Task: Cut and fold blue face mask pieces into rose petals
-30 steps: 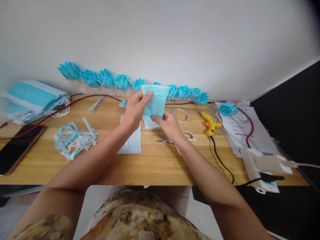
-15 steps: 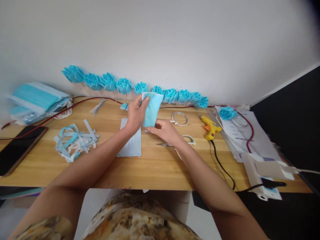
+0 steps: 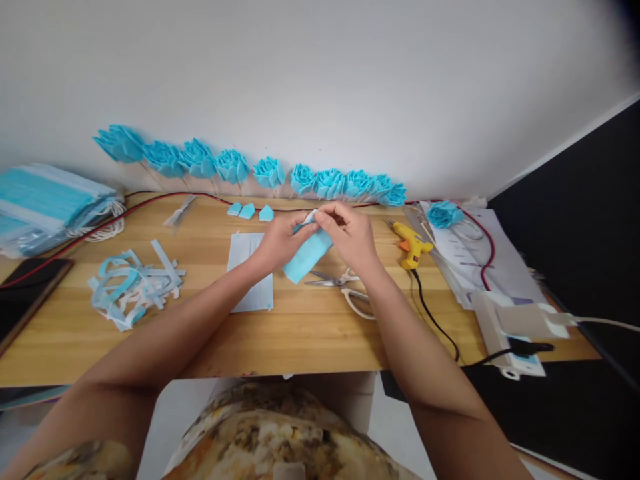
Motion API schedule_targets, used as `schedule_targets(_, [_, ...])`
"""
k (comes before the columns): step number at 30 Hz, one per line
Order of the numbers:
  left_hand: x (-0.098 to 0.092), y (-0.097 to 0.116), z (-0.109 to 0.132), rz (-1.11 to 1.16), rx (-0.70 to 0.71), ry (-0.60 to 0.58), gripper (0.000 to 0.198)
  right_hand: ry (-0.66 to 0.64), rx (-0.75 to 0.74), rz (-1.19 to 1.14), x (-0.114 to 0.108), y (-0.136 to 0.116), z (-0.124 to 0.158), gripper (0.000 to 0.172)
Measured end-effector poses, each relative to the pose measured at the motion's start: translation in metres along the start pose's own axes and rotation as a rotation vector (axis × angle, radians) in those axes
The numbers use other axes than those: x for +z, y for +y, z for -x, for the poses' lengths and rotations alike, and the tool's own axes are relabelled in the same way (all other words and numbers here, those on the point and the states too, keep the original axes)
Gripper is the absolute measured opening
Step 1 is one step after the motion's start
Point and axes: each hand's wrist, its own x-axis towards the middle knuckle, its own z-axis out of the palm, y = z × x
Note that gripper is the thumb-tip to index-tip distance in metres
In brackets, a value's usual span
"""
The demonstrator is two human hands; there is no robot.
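Note:
A light-blue rectangle of mask fabric is pinched at its top edge between my two hands, above the wooden table. My left hand grips the upper left corner, where the edge looks folded over. My right hand pinches the top right, with thumb and fingers close to those of the left. Below the fabric lie scissors with pale handles, blades partly apart. Beside my left wrist rests a flat whitish mask panel. Several small blue pointed pieces lie behind my left hand.
Blue fabric roses on stems lean along the wall. At left are stacked masks, a phone and a heap of cut strips. A yellow glue gun, papers and a power strip occupy the right.
The fabric has turned from upright to slanted and dropped slightly. My right hand has moved from its lower edge to its top, beside my left hand. The view has shifted a little right.

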Motion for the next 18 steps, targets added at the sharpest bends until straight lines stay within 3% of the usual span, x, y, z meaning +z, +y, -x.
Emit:
schedule_targets(8, [-0.002,-0.005,0.005,-0.020,-0.104,-0.045,0.035,0.228,-0.132,0.157,-0.007,0.008,-0.002,0.027])
schedule_targets(18, [-0.018,-0.007,0.012,-0.051,-0.193,-0.153,0.040,0.301,-0.153,0.241,-0.021,0.015,-0.007,0.034])
